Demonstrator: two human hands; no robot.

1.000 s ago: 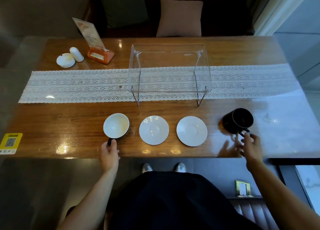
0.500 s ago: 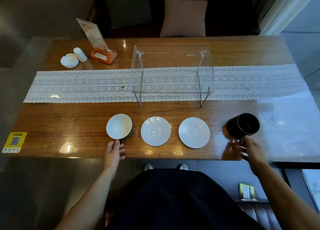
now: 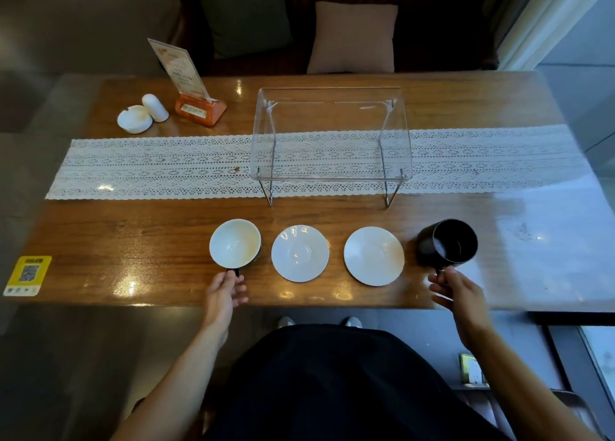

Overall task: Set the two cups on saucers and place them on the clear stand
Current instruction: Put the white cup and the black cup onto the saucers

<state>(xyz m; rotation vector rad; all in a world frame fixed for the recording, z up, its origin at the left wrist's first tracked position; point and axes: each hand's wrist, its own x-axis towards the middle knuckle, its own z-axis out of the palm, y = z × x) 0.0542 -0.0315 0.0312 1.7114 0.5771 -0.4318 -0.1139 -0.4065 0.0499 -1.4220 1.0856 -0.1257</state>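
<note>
A cup with a white inside (image 3: 235, 243) stands at the left of the row near the table's front edge; my left hand (image 3: 223, 291) pinches its dark handle. Two white saucers, one (image 3: 300, 253) beside that cup and one (image 3: 374, 255) further right, lie bare between the cups. A black cup (image 3: 448, 241) stands at the right, tilted a little, with my right hand (image 3: 455, 291) closed on its handle. The clear stand (image 3: 331, 134) rises on wire legs over the lace runner behind the saucers, with nothing on top.
A white lace runner (image 3: 159, 167) crosses the wooden table (image 3: 133, 247). At the back left stand a white ashtray (image 3: 134, 118), a white shaker (image 3: 155, 107) and an orange card holder (image 3: 199, 109). A yellow QR sticker (image 3: 28, 275) marks the front left corner.
Both hands have closed in on the cup handles. The cups and saucers stay where they were; the view has shifted slightly.
</note>
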